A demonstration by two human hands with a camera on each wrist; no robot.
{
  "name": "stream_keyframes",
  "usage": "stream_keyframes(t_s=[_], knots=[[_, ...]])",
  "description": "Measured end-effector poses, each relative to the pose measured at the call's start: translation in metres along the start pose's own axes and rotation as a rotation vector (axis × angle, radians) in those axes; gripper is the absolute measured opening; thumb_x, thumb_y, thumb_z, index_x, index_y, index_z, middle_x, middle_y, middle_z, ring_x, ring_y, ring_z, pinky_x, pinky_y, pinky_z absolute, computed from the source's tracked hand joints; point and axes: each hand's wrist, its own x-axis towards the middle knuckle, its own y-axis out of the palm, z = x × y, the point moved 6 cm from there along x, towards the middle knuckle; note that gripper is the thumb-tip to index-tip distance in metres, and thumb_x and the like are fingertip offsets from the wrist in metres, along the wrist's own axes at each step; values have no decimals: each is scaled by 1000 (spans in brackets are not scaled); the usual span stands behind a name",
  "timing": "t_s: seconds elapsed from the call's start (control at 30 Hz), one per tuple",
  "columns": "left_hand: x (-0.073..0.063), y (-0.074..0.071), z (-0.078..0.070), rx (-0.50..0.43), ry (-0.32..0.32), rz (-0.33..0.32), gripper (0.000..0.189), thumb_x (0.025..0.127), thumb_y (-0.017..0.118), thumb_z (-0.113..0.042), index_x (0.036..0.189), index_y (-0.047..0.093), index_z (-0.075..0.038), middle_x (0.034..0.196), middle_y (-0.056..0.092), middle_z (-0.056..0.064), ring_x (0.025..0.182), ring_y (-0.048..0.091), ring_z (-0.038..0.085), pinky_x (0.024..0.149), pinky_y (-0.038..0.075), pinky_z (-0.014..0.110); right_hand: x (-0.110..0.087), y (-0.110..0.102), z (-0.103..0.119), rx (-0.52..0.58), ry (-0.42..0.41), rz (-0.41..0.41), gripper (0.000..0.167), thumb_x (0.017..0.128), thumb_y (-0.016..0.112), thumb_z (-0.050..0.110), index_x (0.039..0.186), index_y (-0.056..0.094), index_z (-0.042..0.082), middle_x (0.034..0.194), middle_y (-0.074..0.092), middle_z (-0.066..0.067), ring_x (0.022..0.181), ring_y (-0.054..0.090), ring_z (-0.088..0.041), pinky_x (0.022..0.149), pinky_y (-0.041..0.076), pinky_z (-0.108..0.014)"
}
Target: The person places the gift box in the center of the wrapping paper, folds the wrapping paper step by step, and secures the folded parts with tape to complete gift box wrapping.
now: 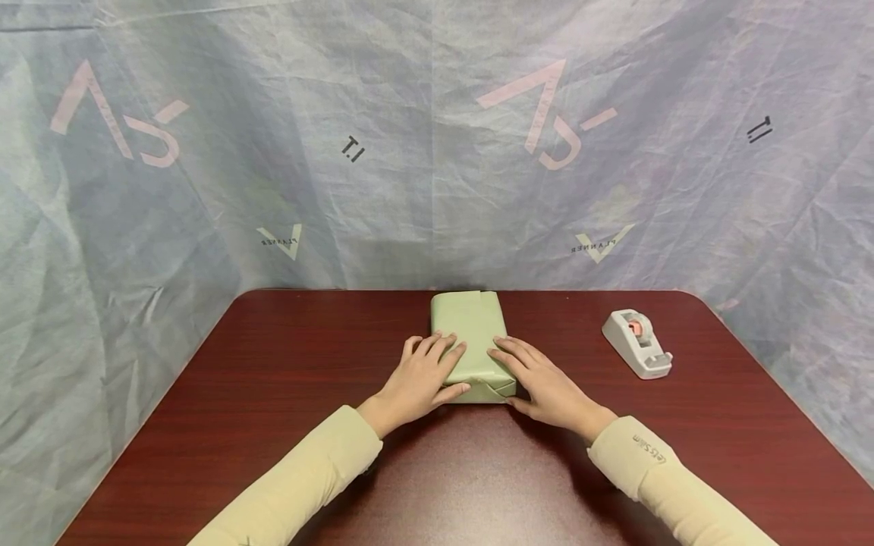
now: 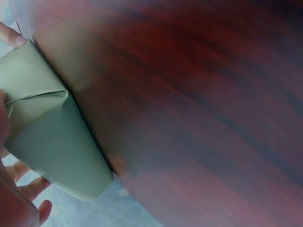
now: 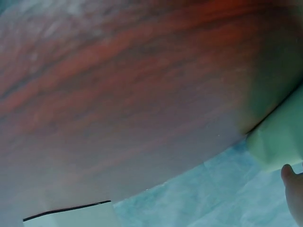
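Note:
A box-shaped package (image 1: 468, 318) wrapped in pale green paper lies flat at the far middle of the table, its long side running away from me. My left hand (image 1: 411, 381) rests at its near left, fingertips on the top and thumb against the near end. On the other side, my right hand (image 1: 551, 388) lays its fingers over the top right edge, with the thumb at the near right corner. Folded paper flaps (image 2: 40, 97) show on the package's near end in the left wrist view. At the right wrist view's edge appears a fingertip (image 3: 287, 174) beside the package.
A white tape dispenser (image 1: 636, 345) with an orange core stands on the dark red wooden table (image 1: 307, 349), to the right of the package. Behind the table's far edge hangs a grey-blue printed cloth (image 1: 382, 212), which also lines both sides.

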Motion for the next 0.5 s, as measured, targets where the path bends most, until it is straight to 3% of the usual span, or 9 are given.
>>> stream_keyframes(t_s=[0.17, 0.5], knots=[[1, 1, 1, -53, -39, 25, 59, 92, 38, -55, 136, 43, -16, 139, 43, 9, 128, 39, 29, 97, 30, 48, 2, -3, 0, 2, 14, 11, 75, 71, 77, 24, 135, 41, 10, 142, 36, -10, 132, 33, -27, 105, 29, -43], [1, 4, 0, -54, -64, 41, 58, 93, 35, -55, 136, 43, -17, 139, 42, 7, 130, 37, 28, 97, 29, 47, 11, -6, 4, 41, 111, -17, 49, 87, 58, 41, 125, 50, 11, 134, 43, -11, 125, 39, -26, 101, 34, -44]])
